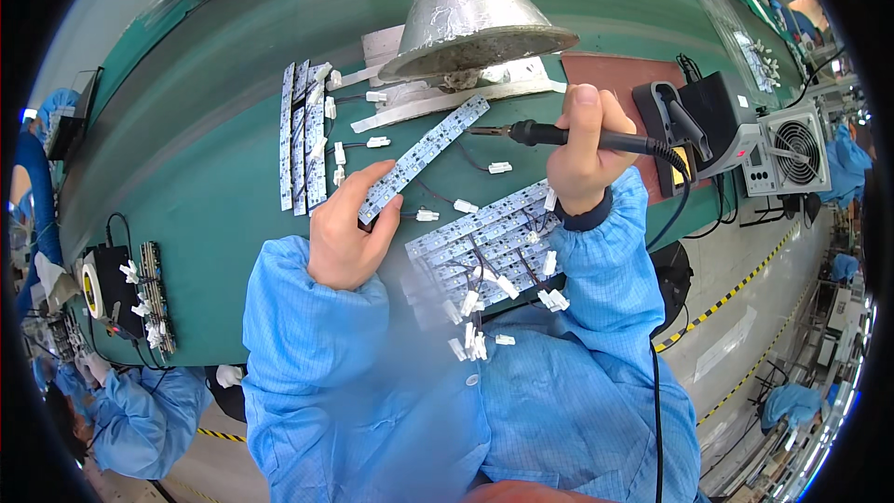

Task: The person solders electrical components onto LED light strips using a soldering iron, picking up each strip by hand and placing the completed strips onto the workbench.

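Note:
My left hand [352,231] pinches the lower end of a narrow circuit board strip [424,158], which slants up and to the right. My right hand [592,144] is closed round a soldering iron [540,133]. The iron's tip points left and lies close to the strip's right edge; whether it touches cannot be made out. Dark wires with white connectors [500,168] trail below the strip. Nearer to me lies a stack of similar strips [484,240] with several wired connectors. Another group of strips [300,144] lies to the left of the held one.
A metal fume hood [470,14] hangs over the far middle of the green bench [214,251]. At right are the soldering station [722,116] on a red mat and a fan unit [792,151]. More boards [156,298] lie far left, near a co-worker's blue sleeve [154,414].

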`<state>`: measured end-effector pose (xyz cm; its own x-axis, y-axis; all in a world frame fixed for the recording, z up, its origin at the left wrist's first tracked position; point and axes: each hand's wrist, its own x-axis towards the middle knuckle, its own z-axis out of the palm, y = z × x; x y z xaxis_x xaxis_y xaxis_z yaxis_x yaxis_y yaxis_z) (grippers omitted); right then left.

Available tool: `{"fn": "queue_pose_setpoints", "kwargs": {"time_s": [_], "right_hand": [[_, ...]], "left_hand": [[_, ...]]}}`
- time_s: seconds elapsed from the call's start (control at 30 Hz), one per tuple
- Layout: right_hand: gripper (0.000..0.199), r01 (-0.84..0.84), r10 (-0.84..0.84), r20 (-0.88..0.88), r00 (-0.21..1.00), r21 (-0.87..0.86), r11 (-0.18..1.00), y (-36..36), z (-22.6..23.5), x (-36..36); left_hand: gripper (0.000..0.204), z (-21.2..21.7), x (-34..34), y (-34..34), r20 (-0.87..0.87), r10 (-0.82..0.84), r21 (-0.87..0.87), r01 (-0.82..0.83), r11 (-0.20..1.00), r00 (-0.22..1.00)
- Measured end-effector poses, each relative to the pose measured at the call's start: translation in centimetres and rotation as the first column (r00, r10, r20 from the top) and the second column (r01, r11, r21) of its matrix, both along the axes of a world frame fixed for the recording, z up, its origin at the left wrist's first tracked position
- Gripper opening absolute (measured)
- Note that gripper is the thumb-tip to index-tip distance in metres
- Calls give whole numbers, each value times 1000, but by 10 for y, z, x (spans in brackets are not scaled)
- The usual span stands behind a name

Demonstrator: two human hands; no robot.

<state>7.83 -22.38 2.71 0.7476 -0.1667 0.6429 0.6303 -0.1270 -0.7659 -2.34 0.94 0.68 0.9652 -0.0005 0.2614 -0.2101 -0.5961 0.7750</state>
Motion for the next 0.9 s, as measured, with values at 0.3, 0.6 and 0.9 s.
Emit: {"fn": "queue_pose_setpoints", "kwargs": {"time_s": [0.3,0.6,0.9], "right_hand": [[39,4,-4,-7,1000,20,1000,-5,-3,4],[38,200,-196,-65,979,65,978,-20,0,19],[37,137,-133,-60,989,64,989,-20,-9,25]], "left_hand": [[36,-4,0,2,8,-6,8,6,1000,1000],[37,-4,-1,3,1,-13,-15,13,1000,1000],[37,-2,2,7,-41,-28,0,28,1000,999]]}}
